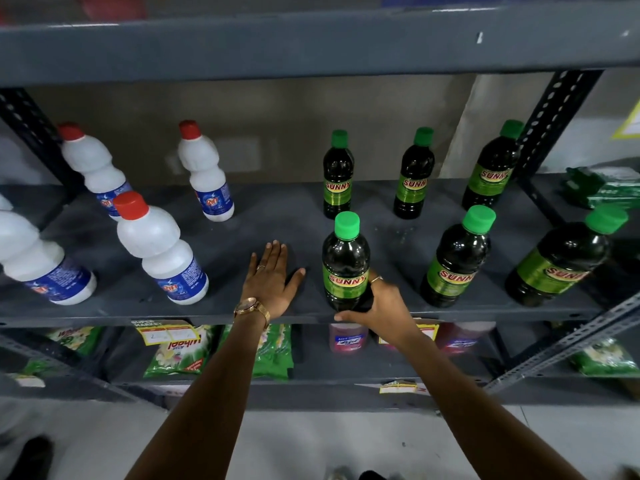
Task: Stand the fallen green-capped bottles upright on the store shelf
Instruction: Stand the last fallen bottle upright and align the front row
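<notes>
Green-capped bottle (345, 261) upright at shelf (221, 308) front edge; your right hand (381, 303) clamps its base for balance, left hand (272, 284) flat, splayed.

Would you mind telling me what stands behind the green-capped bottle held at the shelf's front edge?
Directly behind the held bottle stands another upright green-capped bottle, then the beige back wall. That rear bottle's base is partly hidden by the held bottle's cap.

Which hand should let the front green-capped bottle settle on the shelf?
Right. The right hand already wraps the base of the front green-capped bottle, which stands upright. The left hand lies flat and empty on the shelf beside it.
</notes>
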Action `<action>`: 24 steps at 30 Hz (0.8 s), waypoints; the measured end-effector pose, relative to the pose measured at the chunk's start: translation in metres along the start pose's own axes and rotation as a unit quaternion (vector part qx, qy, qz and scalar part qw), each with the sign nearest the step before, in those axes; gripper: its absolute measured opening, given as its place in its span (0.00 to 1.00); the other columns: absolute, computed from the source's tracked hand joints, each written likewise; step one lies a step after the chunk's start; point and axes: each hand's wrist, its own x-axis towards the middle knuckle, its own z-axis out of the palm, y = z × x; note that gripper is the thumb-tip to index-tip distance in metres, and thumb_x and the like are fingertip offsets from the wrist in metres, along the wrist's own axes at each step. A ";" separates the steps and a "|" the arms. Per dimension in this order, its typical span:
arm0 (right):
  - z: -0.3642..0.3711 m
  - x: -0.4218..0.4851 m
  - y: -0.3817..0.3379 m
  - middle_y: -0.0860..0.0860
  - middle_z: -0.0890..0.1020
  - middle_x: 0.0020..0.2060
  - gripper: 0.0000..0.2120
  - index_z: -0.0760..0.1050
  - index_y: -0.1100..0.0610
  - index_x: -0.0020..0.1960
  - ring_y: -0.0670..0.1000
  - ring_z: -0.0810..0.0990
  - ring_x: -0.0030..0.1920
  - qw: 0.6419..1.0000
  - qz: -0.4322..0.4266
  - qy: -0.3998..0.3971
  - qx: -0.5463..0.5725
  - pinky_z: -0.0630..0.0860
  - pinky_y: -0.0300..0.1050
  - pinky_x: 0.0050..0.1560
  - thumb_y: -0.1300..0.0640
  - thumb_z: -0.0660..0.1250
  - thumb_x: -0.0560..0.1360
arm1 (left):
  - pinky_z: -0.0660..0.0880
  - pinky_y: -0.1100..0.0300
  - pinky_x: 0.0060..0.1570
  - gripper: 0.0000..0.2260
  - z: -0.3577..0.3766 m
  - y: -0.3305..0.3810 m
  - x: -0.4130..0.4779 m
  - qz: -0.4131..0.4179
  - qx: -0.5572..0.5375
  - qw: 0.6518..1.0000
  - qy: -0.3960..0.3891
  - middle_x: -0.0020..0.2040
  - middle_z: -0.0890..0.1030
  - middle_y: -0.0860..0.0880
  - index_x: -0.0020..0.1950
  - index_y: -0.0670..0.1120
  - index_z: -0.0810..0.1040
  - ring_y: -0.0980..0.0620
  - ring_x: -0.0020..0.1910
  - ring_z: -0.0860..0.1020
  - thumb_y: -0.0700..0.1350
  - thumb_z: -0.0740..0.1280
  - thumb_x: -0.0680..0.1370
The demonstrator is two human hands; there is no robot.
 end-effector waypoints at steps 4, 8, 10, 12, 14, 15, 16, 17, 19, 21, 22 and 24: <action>0.002 0.002 0.004 0.56 0.81 0.56 0.37 0.69 0.59 0.63 0.55 0.78 0.57 1.000 -0.019 0.005 -0.017 0.75 0.50 0.58 0.49 0.81 0.59 | 0.38 0.50 0.74 0.31 0.001 -0.001 -0.001 -0.001 -0.008 1.000 0.005 0.78 0.47 0.45 0.76 0.42 0.46 0.51 0.76 0.43 0.59 0.48 0.80; 0.009 0.007 0.006 0.53 0.80 0.57 0.41 0.67 0.53 0.65 0.53 0.77 0.59 1.000 -0.015 -0.011 -0.021 0.75 0.53 0.59 0.40 0.78 0.59 | 0.39 0.50 0.74 0.32 0.003 -0.003 0.001 0.006 -0.015 1.000 0.012 0.78 0.48 0.45 0.76 0.42 0.48 0.51 0.76 0.44 0.60 0.47 0.79; 0.011 0.009 0.010 0.53 0.80 0.58 0.42 0.65 0.51 0.66 0.54 0.76 0.60 0.999 -0.010 -0.021 -0.027 0.74 0.54 0.60 0.37 0.76 0.58 | 0.40 0.51 0.74 0.34 0.004 -0.004 0.000 0.006 -0.023 1.000 0.014 0.78 0.50 0.45 0.76 0.42 0.49 0.50 0.76 0.45 0.61 0.46 0.77; 0.010 0.008 0.010 0.53 0.79 0.58 0.41 0.65 0.52 0.67 0.54 0.75 0.60 0.999 -0.010 -0.021 -0.027 0.73 0.54 0.61 0.40 0.77 0.60 | 0.41 0.52 0.74 0.32 0.004 -0.003 -0.001 0.007 -0.031 0.999 0.019 0.78 0.51 0.44 0.76 0.41 0.50 0.50 0.76 0.46 0.60 0.48 0.78; 0.009 0.007 0.008 0.55 0.80 0.58 0.40 0.66 0.55 0.67 0.55 0.76 0.60 0.999 -0.020 -0.017 -0.026 0.73 0.51 0.61 0.44 0.78 0.61 | 0.43 0.53 0.74 0.30 0.004 -0.002 -0.004 -0.001 -0.051 0.998 0.036 0.77 0.54 0.42 0.75 0.40 0.53 0.48 0.76 0.49 0.57 0.50 0.79; 0.008 0.007 0.007 0.55 0.80 0.59 0.40 0.66 0.56 0.67 0.55 0.76 0.60 0.999 -0.027 -0.020 -0.023 0.73 0.50 0.61 0.46 0.79 0.61 | 0.44 0.52 0.74 0.29 0.003 -0.001 -0.007 -0.016 -0.069 0.996 0.050 0.76 0.57 0.41 0.75 0.40 0.56 0.47 0.76 0.51 0.57 0.51 0.79; 0.005 0.004 0.007 0.55 0.79 0.61 0.42 0.65 0.57 0.69 0.55 0.75 0.62 0.999 -0.036 -0.024 -0.015 0.72 0.49 0.62 0.47 0.79 0.61 | 0.46 0.51 0.75 0.29 0.003 0.001 -0.014 -0.038 -0.095 0.992 0.068 0.75 0.59 0.40 0.74 0.39 0.58 0.46 0.76 0.53 0.56 0.51 0.79; 0.000 0.000 0.006 0.55 0.77 0.64 0.46 0.63 0.57 0.71 0.54 0.73 0.65 0.999 -0.040 -0.027 0.002 0.70 0.48 0.65 0.47 0.79 0.61 | 0.49 0.48 0.75 0.27 0.003 0.006 -0.024 -0.061 -0.132 0.984 0.100 0.75 0.61 0.39 0.73 0.39 0.59 0.44 0.75 0.54 0.54 0.52 0.79; -0.012 -0.021 0.010 0.53 0.72 0.69 0.48 0.60 0.54 0.74 0.51 0.68 0.69 0.998 -0.033 -0.030 0.038 0.65 0.45 0.69 0.43 0.78 0.61 | 0.53 0.45 0.74 0.27 0.001 0.024 -0.056 -0.099 -0.232 0.948 0.194 0.74 0.61 0.39 0.74 0.40 0.58 0.45 0.75 0.55 0.53 0.53 0.79; -0.031 -0.057 0.025 0.50 0.76 0.63 0.40 0.71 0.50 0.68 0.50 0.72 0.65 0.999 -0.022 -0.004 0.050 0.66 0.36 0.65 0.33 0.71 0.62 | 0.55 0.48 0.73 0.28 -0.004 0.060 -0.098 -0.108 -0.299 0.906 0.278 0.76 0.59 0.43 0.75 0.43 0.55 0.49 0.75 0.54 0.53 0.56 0.79; -0.042 -0.078 0.036 0.47 0.79 0.56 0.33 0.77 0.47 0.60 0.49 0.76 0.60 0.998 -0.022 0.033 0.054 0.68 0.33 0.59 0.29 0.67 0.62 | 0.55 0.51 0.73 0.28 -0.006 0.083 -0.118 -0.091 -0.306 0.902 0.291 0.76 0.59 0.44 0.75 0.44 0.54 0.50 0.75 0.54 0.52 0.57 0.78; -0.069 -0.115 0.061 0.41 0.78 0.43 0.18 0.77 0.43 0.44 0.45 0.78 0.47 0.988 -0.013 0.142 0.065 0.72 0.36 0.47 0.31 0.69 0.63 | 0.58 0.56 0.71 0.29 -0.006 0.126 -0.144 -0.008 -0.310 0.914 0.261 0.75 0.62 0.45 0.74 0.45 0.56 0.51 0.74 0.58 0.52 0.60 0.77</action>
